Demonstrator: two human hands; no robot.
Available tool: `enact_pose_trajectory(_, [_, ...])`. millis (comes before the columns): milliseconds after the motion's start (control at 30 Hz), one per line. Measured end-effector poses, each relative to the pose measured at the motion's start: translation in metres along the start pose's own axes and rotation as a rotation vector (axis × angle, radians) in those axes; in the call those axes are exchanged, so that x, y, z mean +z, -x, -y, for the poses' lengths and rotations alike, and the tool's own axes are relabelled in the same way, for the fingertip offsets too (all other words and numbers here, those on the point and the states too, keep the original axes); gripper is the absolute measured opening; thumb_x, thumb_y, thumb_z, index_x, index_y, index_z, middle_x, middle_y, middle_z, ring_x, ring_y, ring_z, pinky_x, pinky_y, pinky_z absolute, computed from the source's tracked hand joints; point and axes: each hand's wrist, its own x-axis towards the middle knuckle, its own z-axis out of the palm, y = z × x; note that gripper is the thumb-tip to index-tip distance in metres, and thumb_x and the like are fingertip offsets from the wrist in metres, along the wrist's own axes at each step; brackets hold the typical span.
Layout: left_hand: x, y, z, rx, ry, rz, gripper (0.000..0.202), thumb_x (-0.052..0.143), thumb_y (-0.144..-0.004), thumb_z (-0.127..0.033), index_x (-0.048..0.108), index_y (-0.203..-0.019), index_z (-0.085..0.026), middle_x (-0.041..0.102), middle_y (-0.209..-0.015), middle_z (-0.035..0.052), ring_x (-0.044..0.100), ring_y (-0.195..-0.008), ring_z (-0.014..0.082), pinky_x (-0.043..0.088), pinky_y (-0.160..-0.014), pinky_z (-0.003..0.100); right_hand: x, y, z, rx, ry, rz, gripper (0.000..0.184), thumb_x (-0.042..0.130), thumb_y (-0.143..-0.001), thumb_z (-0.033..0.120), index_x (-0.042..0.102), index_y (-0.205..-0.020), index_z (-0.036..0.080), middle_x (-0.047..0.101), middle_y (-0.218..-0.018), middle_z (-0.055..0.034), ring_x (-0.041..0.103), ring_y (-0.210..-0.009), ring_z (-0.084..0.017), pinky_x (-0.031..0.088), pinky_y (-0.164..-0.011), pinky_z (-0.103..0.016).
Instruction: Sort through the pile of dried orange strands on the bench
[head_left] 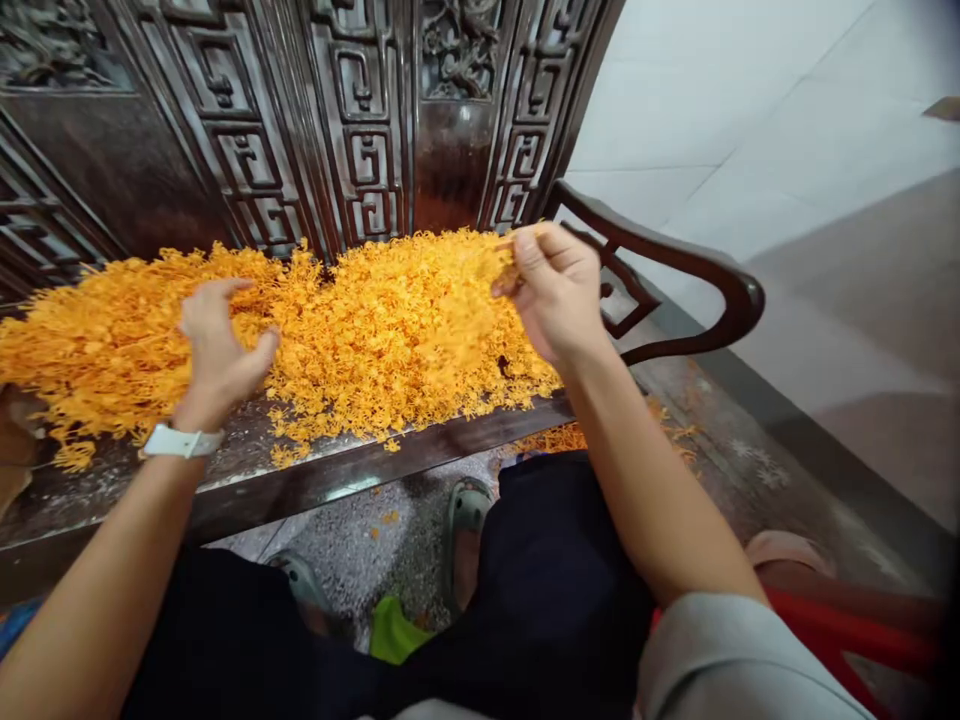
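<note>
A large heap of small orange plastic flower-like pieces (375, 320) covers the seat of a dark wooden bench (247, 470). Over its left part, where longer orange sprigs (112, 340) lie, my left hand (219, 345) is open, thumb and fingers apart, with a white watch (182, 441) on the wrist. At the heap's right end my right hand (559, 285) is raised, thumb and fingers pinched on an orange sprig (504, 246). Motion blur below the pinch hides the sprig's full shape.
A carved bench back (367, 130) rises behind the heap, and a curved armrest (675, 260) stands to the right. Orange bits (390, 517) lie on the speckled floor between my feet. A bright green object (396, 632) and a red stool-like object (840, 625) are nearby.
</note>
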Motion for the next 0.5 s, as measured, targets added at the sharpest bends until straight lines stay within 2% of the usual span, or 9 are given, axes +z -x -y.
enact_pose_trajectory(33, [0.001, 0.003, -0.022, 0.07, 0.111, 0.052, 0.042, 0.063, -0.093, -0.039, 0.062, -0.131, -0.02, 0.067, -0.132, 0.0125, 0.059, -0.128, 0.0351, 0.044, -0.116, 0.059, 0.009, 0.005, 0.008, 0.04, -0.057, 0.048, 0.047, 0.061, -0.095, 0.073, 0.065, -0.097, 0.026, 0.056, -0.081, -0.0008, 0.055, -0.069, -0.014, 0.054, -0.067, -0.032])
enact_pose_trajectory(67, [0.003, 0.006, -0.043, 0.105, 0.235, 0.108, 0.038, 0.056, -0.099, -0.043, 0.061, -0.132, -0.023, 0.067, -0.133, 0.0105, 0.062, -0.128, 0.0314, 0.048, -0.114, 0.053, 0.018, 0.009, 0.015, 0.071, -0.122, 0.104, 0.044, 0.066, -0.094, 0.07, 0.065, -0.097, 0.026, 0.057, -0.082, -0.0009, 0.056, -0.071, -0.014, 0.056, -0.069, -0.033])
enact_pose_trajectory(133, [0.007, 0.009, -0.082, 0.124, 0.435, 0.209, 0.042, 0.043, -0.106, -0.046, 0.054, -0.142, -0.028, 0.065, -0.141, 0.0091, 0.063, -0.131, 0.0268, 0.053, -0.111, 0.047, 0.036, 0.018, 0.026, 0.105, -0.25, 0.233, 0.04, 0.074, -0.09, 0.064, 0.067, -0.098, 0.026, 0.06, -0.086, -0.0015, 0.058, -0.074, -0.014, 0.058, -0.073, -0.034])
enact_pose_trajectory(200, [0.01, 0.009, -0.108, 0.131, 0.574, 0.293, 0.044, 0.039, -0.108, -0.051, 0.055, -0.141, -0.028, 0.07, -0.132, 0.0104, 0.068, -0.121, 0.025, 0.058, -0.1, 0.042, 0.051, 0.024, 0.03, 0.118, -0.317, 0.351, 0.037, 0.078, -0.088, 0.059, 0.068, -0.1, 0.025, 0.063, -0.093, -0.0031, 0.062, -0.079, -0.016, 0.059, -0.079, -0.036])
enact_pose_trajectory(233, [0.01, 0.009, -0.115, 0.137, 0.63, 0.334, 0.042, 0.041, -0.108, -0.053, 0.061, -0.132, -0.026, 0.074, -0.119, 0.0105, 0.072, -0.11, 0.0244, 0.06, -0.092, 0.04, 0.055, 0.025, 0.03, 0.112, -0.308, 0.387, 0.037, 0.079, -0.088, 0.058, 0.069, -0.101, 0.025, 0.065, -0.097, -0.004, 0.064, -0.083, -0.017, 0.059, -0.081, -0.036])
enact_pose_trajectory(300, [0.009, 0.009, -0.116, 0.143, 0.709, 0.393, 0.038, 0.048, -0.107, -0.053, 0.071, -0.102, -0.022, 0.074, -0.086, 0.0073, 0.071, -0.08, 0.0216, 0.059, -0.073, 0.036, 0.059, 0.028, 0.028, 0.054, -0.19, 0.409, 0.034, 0.077, -0.09, 0.055, 0.07, -0.101, 0.024, 0.064, -0.103, -0.0055, 0.065, -0.091, -0.018, 0.057, -0.084, -0.036])
enact_pose_trajectory(367, [0.005, 0.012, -0.104, 0.144, 0.7, 0.414, 0.042, 0.052, -0.106, -0.05, 0.07, -0.081, -0.021, 0.065, -0.064, 0.0033, 0.063, -0.06, 0.0187, 0.052, -0.06, 0.034, 0.057, 0.029, 0.023, -0.061, 0.033, 0.421, 0.026, 0.072, -0.096, 0.049, 0.071, -0.101, 0.023, 0.063, -0.104, -0.0061, 0.063, -0.094, -0.019, 0.054, -0.087, -0.036])
enact_pose_trajectory(433, [0.001, 0.015, -0.087, 0.17, 0.564, 0.39, 0.04, 0.052, -0.106, -0.046, 0.073, -0.082, -0.022, 0.064, -0.062, 0.0023, 0.061, -0.057, 0.0185, 0.048, -0.057, 0.033, 0.054, 0.03, 0.017, -0.173, 0.292, 0.487, 0.018, 0.064, -0.102, 0.039, 0.071, -0.101, 0.023, 0.063, -0.102, -0.0071, 0.061, -0.095, -0.02, 0.049, -0.089, -0.037])
enact_pose_trajectory(500, [-0.003, 0.019, -0.071, 0.264, 0.347, 0.36, 0.035, 0.051, -0.105, -0.043, 0.078, -0.093, -0.025, 0.073, -0.073, 0.0035, 0.067, -0.063, 0.0201, 0.05, -0.062, 0.034, 0.053, 0.03, 0.012, -0.234, 0.523, 0.576, 0.02, 0.055, -0.106, 0.031, 0.07, -0.099, 0.022, 0.062, -0.101, -0.0089, 0.059, -0.093, -0.022, 0.045, -0.085, -0.038])
